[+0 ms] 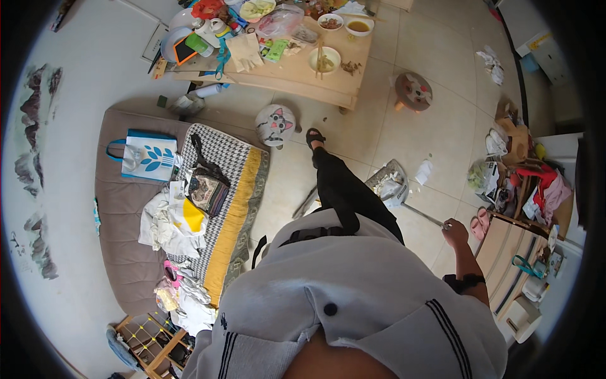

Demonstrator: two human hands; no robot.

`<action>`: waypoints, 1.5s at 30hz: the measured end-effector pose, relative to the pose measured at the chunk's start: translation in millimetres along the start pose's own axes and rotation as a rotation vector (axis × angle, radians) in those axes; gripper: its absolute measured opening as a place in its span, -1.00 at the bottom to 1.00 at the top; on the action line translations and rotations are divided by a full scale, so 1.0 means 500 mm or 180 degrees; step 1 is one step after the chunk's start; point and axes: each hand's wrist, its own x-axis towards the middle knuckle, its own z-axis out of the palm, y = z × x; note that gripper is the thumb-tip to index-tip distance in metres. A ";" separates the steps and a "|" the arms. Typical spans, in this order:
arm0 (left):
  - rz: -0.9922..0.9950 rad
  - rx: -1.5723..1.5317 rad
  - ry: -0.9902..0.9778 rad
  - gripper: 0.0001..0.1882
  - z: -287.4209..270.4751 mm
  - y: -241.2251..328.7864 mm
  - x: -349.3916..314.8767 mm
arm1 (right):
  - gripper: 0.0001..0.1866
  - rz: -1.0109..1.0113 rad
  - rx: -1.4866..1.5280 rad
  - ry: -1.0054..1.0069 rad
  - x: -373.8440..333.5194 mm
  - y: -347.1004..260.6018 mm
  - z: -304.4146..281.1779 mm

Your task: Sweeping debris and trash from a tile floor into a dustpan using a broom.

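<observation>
My right hand [454,234] is closed around the end of a long thin handle at the right. That handle runs down to a dustpan [404,191], which rests on the tiled floor with whitish scraps of litter in it. A crumpled white paper [424,171] lies on the tiles just beside the dustpan. To the left of my black-trousered leg, part of a long dark object [304,203] shows near the floor; my body hides the rest, and I cannot make out its kind. My left hand is out of sight.
Ahead stands a wooden table [303,85] with bowls, chopsticks, bags and bottles. Two low round stools, one with a cat pattern [275,125] and one brown [413,92], are near it. A sofa [123,221] with bags and clothes runs along the left. Pink slippers [480,223] lie at right.
</observation>
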 end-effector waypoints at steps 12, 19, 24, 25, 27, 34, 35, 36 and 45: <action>0.0152 -0.0035 0.0012 -0.52 -0.014 0.025 0.033 | -0.76 0.0253 0.0246 -0.0115 -0.013 -0.022 -0.010; 0.0169 -0.1197 0.0088 -0.57 -0.036 0.291 0.139 | -0.75 0.0207 0.0280 -0.0064 -0.009 0.000 -0.016; 0.0402 -0.0824 0.0047 -0.81 -0.043 0.567 0.313 | -0.74 0.0131 0.0273 -0.0056 -0.029 0.023 0.005; 0.0409 -0.0812 0.0001 -0.81 -0.046 0.615 0.343 | -0.73 0.0075 0.0181 -0.0016 -0.035 0.025 0.008; 0.1580 0.2197 0.0009 -0.74 -0.056 0.695 0.399 | -0.71 -0.0206 0.0220 0.0204 -0.046 0.035 0.018; 0.0539 0.1673 -0.0297 -0.90 -0.047 0.797 0.397 | -0.80 -0.0412 0.0303 0.0225 -0.061 0.004 -0.022; 0.0673 0.1828 -0.0426 -0.91 -0.051 0.777 0.389 | -0.80 -0.0414 0.0327 0.0220 -0.053 0.005 -0.027; 0.0657 0.1841 -0.0409 -0.91 -0.057 0.749 0.380 | -0.82 -0.0497 0.0244 0.0191 -0.042 0.004 -0.033; 0.0263 -0.0942 -0.0061 -0.72 -0.011 0.684 0.248 | -0.84 -0.1052 0.0134 0.0236 0.079 -0.115 -0.099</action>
